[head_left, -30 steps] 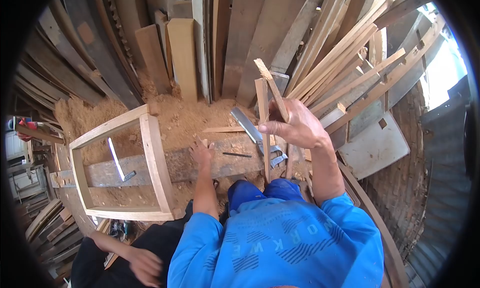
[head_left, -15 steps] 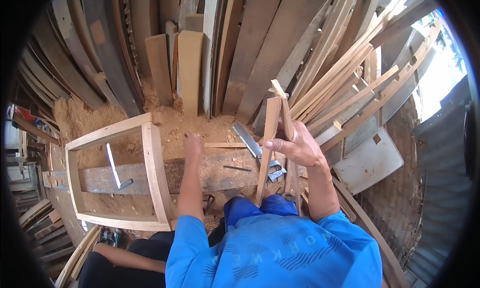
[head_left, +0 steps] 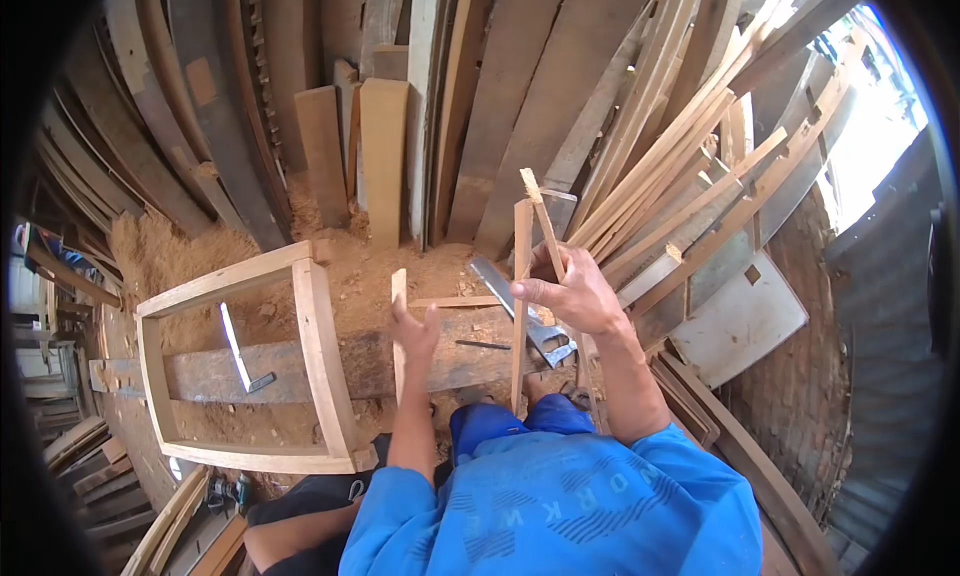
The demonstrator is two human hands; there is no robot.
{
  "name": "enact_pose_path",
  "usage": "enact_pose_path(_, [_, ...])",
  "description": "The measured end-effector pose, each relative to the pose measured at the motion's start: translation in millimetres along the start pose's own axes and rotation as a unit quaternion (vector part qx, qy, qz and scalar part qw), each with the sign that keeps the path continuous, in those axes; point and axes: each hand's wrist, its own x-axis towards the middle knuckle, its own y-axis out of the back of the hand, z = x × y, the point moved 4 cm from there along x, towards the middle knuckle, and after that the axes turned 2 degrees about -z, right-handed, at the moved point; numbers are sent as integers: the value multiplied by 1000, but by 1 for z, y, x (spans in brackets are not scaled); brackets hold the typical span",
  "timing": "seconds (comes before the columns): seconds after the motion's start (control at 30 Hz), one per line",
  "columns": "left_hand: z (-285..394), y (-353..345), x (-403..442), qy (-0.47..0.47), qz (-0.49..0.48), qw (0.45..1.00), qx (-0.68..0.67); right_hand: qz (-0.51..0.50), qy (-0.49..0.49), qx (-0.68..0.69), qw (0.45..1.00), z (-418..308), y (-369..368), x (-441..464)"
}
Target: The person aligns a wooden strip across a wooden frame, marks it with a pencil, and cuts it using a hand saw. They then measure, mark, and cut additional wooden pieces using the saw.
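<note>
My right hand (head_left: 572, 291) grips a pair of thin wooden strips, with the thumb pressed on the nearer strip (head_left: 521, 356). The other strip (head_left: 541, 214) leans behind it and has a rough, splintered top end. At the middle, my left hand (head_left: 416, 338) has its fingers against a short pale wooden slat (head_left: 399, 288) that stands upright, while its thumb points away from the slat. A handsaw (head_left: 493, 279) lies between my hands, partly hidden by the strips. Close by, a dark thin stick (head_left: 482, 345) rests on a worn plank (head_left: 455, 368).
To the left a rectangular wooden frame (head_left: 320, 361) lies across the plank, with a try square (head_left: 240, 351) inside its outline. Tall boards (head_left: 520, 106) lean at the back, and loose strips (head_left: 665, 176) fan out on the right. Another person's arm (head_left: 300, 538) is at lower left. Sawdust (head_left: 350, 261) covers the ground.
My left hand has come back toward me and slightly right, and an upright slat now shows at it. My right hand has shifted a little left with its strips.
</note>
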Motion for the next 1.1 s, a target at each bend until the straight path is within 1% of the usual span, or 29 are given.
enact_pose_path(0.03, [52, 23, -4, 22, -85, 968, -235, 6, -1, -3, 1000, 0, -6, 2])
enact_pose_path(0.07, [115, 59, -22, 29, -137, 915, -378, 12, -2, -7, 1000, 0, -14, 6])
enact_pose_path(0.1, [179, 97, -40, 52, -185, 840, -507, 19, -1, -12, 1000, -1, -21, 9])
enact_pose_path(0.13, [213, 109, -56, 59, -206, 802, -557, 28, 7, 11, 1000, -4, -28, 10])
enact_pose_path(0.17, [227, 108, -63, -53, -167, 832, -527, 54, 0, 33, 998, -4, -35, 13])
enact_pose_path(0.2, [236, 106, -71, -164, -126, 848, -488, 90, 48, 52, 993, -8, -42, 11])
enact_pose_path(0.23, [244, 109, -78, -273, -84, 851, -442, 126, 94, 72, 985, -13, -46, 5])
enact_pose_path(0.33, [246, 105, -76, -247, -95, 829, -492, 162, 146, 48, 975, -32, -49, -15])
enact_pose_path(0.4, [236, 100, -81, -179, -187, 772, -581, 163, 193, -67, 965, -36, -35, -20])
enact_pose_path(0.43, [235, 99, -82, -159, -220, 755, -597, 163, 217, -123, 954, -39, -28, -21])
enact_pose_path(0.47, [234, 100, -82, -137, -252, 738, -611, 154, 219, -69, 961, -40, -23, -20])
enact_pose_path(0.57, [241, 105, -77, -175, -274, 736, -593, 121, 216, 95, 964, -42, -10, -18])
enact_pose_path(0.6, [242, 104, -76, -188, -273, 746, -577, 111, 200, 139, 963, -47, -10, -21])
enact_pose_path(0.67, [243, 101, -74, -214, -272, 765, -543, 160, 224, 125, 953, -48, -12, -24])
enact_pose_path(0.7, [244, 101, -74, -211, -261, 764, -551, 183, 235, 118, 947, -45, -13, -25])
enact_pose_path(0.77, [248, 98, -77, -203, -239, 761, -568, 190, 236, 124, 945, -35, -19, -24])
enact_pose_path(0.8, [253, 98, -81, -202, -243, 741, -593, 193, 236, 127, 944, -30, -22, -24])
enact_pose_path(0.87, [266, 102, -89, -198, -249, 698, -641, 229, 289, 38, 929, -31, -26, -27])
enact_pose_path(0.9, [266, 102, -91, -198, -248, 703, -636, 245, 315, -6, 917, -32, -28, -29])
enact_pose_path(0.97, [265, 102, -94, -197, -247, 712, -627, 247, 335, -25, 909, -35, -32, -31])
enact_pose_path(1.03, [268, 106, -95, -188, -242, 682, -664, 248, 353, -44, 901, -37, -35, -34])
enact_pose_path(1.1, [266, 107, -98, -171, -244, 655, -694, 214, 351, -48, 911, -35, -38, -35])
